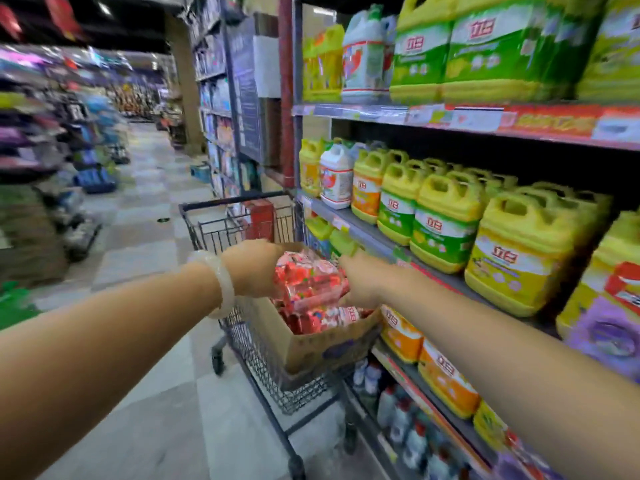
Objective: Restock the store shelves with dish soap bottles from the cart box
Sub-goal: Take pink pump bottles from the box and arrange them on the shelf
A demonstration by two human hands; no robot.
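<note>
A red and pink soap pack [310, 280] is held just above an open cardboard box [311, 344] that sits in a wire shopping cart [263, 368]. My left hand [254, 268], with a pale bangle on its wrist, grips the pack's left end. My right hand [360, 280] grips its right end. More red packs [329, 317] lie inside the box below. Yellow dish soap jugs [446, 230] with green and orange labels fill the shelf [360, 226] to the right.
A red carton [259, 220] stands at the cart's far end. Large jugs [495, 46] crowd the top shelf, orange-labelled bottles [443, 379] and clear bottles [398, 410] sit on lower shelves. An aisle of tiled floor [145, 209] runs ahead on the left, lined with racks.
</note>
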